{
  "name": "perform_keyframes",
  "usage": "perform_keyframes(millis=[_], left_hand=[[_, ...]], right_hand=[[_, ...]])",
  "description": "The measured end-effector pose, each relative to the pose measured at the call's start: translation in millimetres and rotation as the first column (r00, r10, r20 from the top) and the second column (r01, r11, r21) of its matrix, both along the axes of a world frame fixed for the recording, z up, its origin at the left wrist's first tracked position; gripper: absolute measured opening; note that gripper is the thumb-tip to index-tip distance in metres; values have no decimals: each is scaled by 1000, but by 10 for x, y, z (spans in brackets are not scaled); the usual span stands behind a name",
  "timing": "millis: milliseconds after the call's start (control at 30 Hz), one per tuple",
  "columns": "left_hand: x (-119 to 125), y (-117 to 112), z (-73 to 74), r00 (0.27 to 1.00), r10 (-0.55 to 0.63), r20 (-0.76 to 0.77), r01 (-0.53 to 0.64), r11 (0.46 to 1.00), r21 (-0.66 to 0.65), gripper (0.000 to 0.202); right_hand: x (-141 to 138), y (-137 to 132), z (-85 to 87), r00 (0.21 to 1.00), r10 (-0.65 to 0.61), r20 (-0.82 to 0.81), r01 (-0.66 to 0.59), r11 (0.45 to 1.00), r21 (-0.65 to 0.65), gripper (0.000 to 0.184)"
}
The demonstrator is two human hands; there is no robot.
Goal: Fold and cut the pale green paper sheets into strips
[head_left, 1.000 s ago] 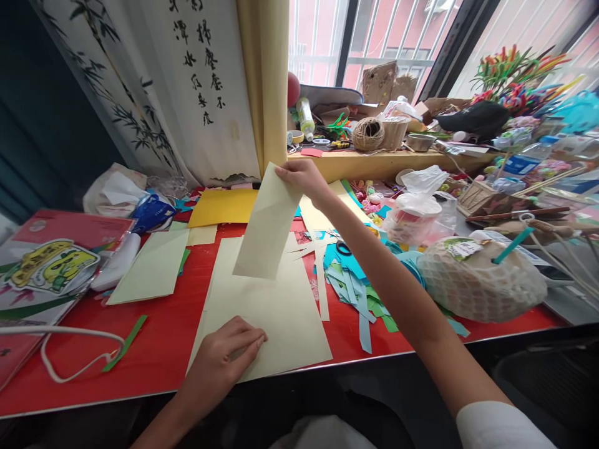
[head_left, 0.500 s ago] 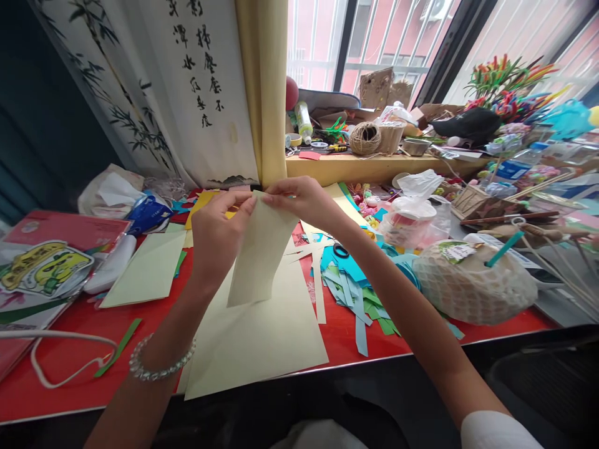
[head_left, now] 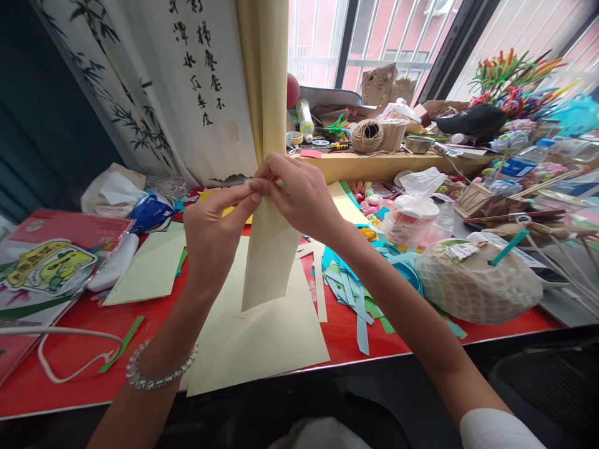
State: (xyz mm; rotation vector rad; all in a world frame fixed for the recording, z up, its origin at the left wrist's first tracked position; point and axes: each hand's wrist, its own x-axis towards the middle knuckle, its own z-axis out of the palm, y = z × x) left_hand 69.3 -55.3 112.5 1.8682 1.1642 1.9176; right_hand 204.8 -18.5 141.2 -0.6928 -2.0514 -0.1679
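Note:
A pale yellow-green strip of paper hangs down from my fingers above the table. My left hand pinches at its top left corner, thumb and forefinger pressed together. Beside it, touching its fingertips, my right hand grips the strip's top edge with bent fingers. Those fingers partly hide the upper end. Beneath the strip lies a larger pale yellow-green sheet, flat at the table's front edge. Narrow pale strips rest to its right.
Blue and green paper scraps lie under my right forearm. A netted coconut with a straw stands at right. Folded pale paper and a white cable are on the red table at left.
The paper strip has shifted slightly right and hangs straighter. My right hand has risen and moved left, so the fingertips of both hands now meet at the top.

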Motion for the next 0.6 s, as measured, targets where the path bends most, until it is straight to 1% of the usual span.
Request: perform_keyframes(millis=[67,100,133,233,333,467,600], left_hand=[[-5,-10,20,1000,12,0,-12,1000,12,11],[-6,-19,24,1000,15,4,-15,1000,17,12],[-4,-31,20,1000,18,13,-18,1000,21,12],[24,-107,-29,1000,19,21,-19,1000,-3,13],[82,-235,-109,1000,27,-7,-27,998,-54,9],[137,-399,-213,995,36,-97,-45,995,-91,10],[102,-535,-326,983,24,-184,-48,991,-124,9]], right_hand=[[-13,-18,13,997,-75,8,74,992,98,18],[-14,-28,25,994,-112,16,109,987,118,19],[-10,-37,40,989,-144,27,140,983,117,20],[42,-42,110,979,-199,40,197,979,46,22],[132,-20,194,975,-224,-18,224,975,6,23],[247,-4,294,959,-282,-40,284,958,40,21],[352,7,385,949,-308,-71,313,946,80,19]])
